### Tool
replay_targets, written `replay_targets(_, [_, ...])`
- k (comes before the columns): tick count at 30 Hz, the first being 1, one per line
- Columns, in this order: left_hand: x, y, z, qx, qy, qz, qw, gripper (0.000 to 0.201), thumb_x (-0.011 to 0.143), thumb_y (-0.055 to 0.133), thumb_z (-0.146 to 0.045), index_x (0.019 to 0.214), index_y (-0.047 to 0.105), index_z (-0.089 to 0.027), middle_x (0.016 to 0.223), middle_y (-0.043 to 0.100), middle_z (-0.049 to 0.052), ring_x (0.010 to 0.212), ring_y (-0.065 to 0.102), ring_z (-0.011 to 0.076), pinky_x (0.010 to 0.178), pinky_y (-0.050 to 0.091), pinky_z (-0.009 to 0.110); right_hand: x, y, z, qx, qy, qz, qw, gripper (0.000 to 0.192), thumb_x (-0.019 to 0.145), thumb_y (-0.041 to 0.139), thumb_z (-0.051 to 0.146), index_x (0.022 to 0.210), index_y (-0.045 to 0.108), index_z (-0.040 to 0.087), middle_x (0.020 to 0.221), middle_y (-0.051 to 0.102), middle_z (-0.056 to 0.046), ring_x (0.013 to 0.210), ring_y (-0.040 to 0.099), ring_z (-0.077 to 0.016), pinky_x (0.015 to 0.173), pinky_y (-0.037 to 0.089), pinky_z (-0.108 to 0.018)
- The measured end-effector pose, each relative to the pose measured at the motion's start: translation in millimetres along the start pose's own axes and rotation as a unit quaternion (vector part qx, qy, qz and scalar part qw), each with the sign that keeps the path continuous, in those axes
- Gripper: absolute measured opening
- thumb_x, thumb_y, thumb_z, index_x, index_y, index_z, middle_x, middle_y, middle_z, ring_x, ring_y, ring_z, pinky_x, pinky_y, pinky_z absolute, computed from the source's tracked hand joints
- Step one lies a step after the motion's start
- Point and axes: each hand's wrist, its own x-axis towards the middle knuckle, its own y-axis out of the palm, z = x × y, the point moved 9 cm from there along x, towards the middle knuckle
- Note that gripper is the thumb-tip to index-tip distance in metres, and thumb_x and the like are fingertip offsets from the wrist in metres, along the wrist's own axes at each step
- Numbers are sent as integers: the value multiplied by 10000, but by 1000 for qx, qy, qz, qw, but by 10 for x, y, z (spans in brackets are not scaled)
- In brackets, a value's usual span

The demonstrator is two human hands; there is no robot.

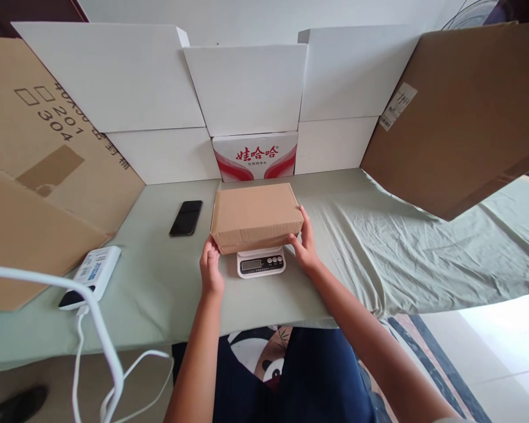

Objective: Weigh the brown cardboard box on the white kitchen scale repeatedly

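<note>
Between my two hands is a closed brown cardboard box (256, 211), over a white digital kitchen scale (261, 262). The front of the scale, with its small display and buttons, shows below the box; its platform is hidden, so I cannot tell whether the box rests on it. My left hand (211, 267) grips the box's front left corner, its fingers curled at the lower edge. On the opposite side my right hand (306, 245) holds the front right corner, thumb on the front face and fingers along the side.
A black phone (186, 218) lies left of the box on the green cloth (158, 282). Farther left sits a white power bank (92, 275) with a cable (80, 335). White boxes (247, 88) line the back; large cartons (458, 117) flank both sides.
</note>
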Motion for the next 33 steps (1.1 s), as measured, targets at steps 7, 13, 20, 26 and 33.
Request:
replay_targets(7, [29,-7,31,-1,-11,1,1000,841,831,601,-827,1398,693,-213,1426,685,197,1389,618,354,1140,493,467,17,-16,-25,6,5,-16,1000,757,1007,510,657,1651,329,303,1635,470,-130,1520,464,-349,1183,489,-537])
replay_targets(13, [18,-3,-59,-16,10,7,1000,832,853,590,-801,1438,672,-216,1514,635,192,1453,568,360,1198,443,476,29,-76,-13,17,1,-35,999,722,999,490,640,1638,345,338,1551,514,-124,1433,527,-334,1112,523,-534])
replay_targets(20, [51,-107,-240,-48,37,-45,997,757,911,473,-782,1454,666,-293,1668,502,101,1578,422,300,1284,334,428,70,-320,-217,64,70,-152,984,678,984,436,587,1617,333,367,1463,532,-112,1305,605,-316,1037,544,-531])
replay_targets(26, [67,-91,-199,-42,25,-31,998,752,925,444,-774,1465,656,-295,1669,499,103,1579,420,298,1278,346,423,68,-286,-294,103,124,-148,976,650,951,476,609,1533,450,323,1413,582,-126,1292,614,-335,1062,532,-563])
replay_targets(33, [63,-81,-158,-54,14,-29,998,776,900,480,-794,1448,669,-279,1635,540,118,1563,444,310,1279,352,437,74,-235,-197,78,105,-119,984,635,970,474,629,1514,467,300,1413,608,-128,1326,603,-323,1084,533,-551])
